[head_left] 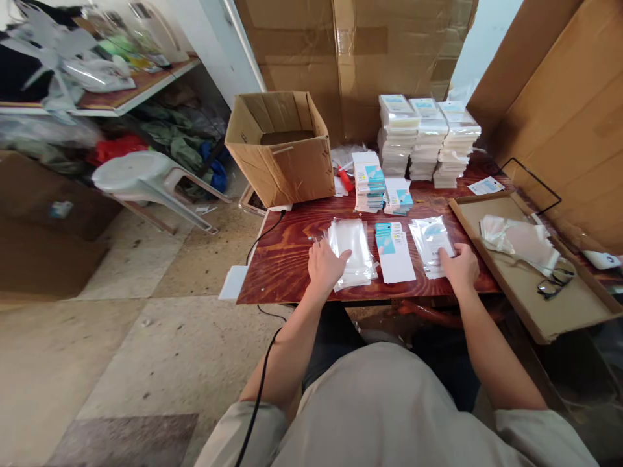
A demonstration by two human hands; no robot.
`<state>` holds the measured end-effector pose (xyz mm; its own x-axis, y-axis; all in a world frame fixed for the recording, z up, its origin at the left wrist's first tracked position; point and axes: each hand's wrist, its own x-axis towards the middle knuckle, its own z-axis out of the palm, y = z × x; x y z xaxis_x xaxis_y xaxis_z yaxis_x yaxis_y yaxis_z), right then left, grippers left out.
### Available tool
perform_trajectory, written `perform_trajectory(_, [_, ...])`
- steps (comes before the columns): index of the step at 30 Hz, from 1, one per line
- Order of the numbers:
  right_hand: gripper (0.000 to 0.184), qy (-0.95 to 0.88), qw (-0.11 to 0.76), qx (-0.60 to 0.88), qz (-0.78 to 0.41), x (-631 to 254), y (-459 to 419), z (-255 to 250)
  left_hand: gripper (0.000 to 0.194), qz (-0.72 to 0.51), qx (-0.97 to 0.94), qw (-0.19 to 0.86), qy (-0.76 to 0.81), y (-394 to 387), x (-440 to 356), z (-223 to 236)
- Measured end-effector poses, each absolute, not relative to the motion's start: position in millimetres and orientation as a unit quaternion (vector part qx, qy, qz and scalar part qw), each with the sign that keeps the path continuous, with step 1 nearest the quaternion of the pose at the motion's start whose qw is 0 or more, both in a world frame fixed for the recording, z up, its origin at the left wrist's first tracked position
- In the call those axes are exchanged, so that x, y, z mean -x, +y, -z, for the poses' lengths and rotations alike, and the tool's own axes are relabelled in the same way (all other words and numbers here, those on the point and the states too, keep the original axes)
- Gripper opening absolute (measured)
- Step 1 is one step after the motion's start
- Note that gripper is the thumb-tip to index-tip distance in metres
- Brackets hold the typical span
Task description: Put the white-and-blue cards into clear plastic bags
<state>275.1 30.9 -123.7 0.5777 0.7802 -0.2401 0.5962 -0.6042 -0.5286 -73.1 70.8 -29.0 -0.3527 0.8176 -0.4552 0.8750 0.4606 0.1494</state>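
Note:
My left hand [327, 264] lies on the left edge of a pile of clear plastic bags [354, 250], thumb apart from the fingers. My right hand [460, 266] touches the right edge of a small pile of bagged cards [431, 243]. Its thumb rests on top, with the fingers apart from it at the side. Between the two piles lies a fanned stack of white and blue printed cards [395, 256], which neither hand touches. Behind them stand a taller stack of cards [368, 185] and a shorter card stack [398, 196].
Three tall stacks of bagged cards [396, 139] stand at the back. An open cardboard box [292, 168] is at the back left. On the right, a shallow cardboard tray [511, 285] holds plastic bags [520, 241] and glasses [555, 283]. A black cable [265, 370] crosses my left arm.

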Motion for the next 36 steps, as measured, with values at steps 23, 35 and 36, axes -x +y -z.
perform_trajectory(23, [0.034,-0.866,0.092,0.372,-0.320,-211,36,48,0.042,0.052,-0.498,0.248,0.829,73,80,29])
perform_trajectory(35, [0.027,-0.888,0.059,0.368,-0.270,-202,35,46,0.028,0.069,-0.502,0.269,0.819,68,83,31])
perform_trajectory(36, [0.027,-0.882,0.069,0.372,-0.282,-204,36,45,0.029,0.062,-0.506,0.266,0.818,68,82,31])
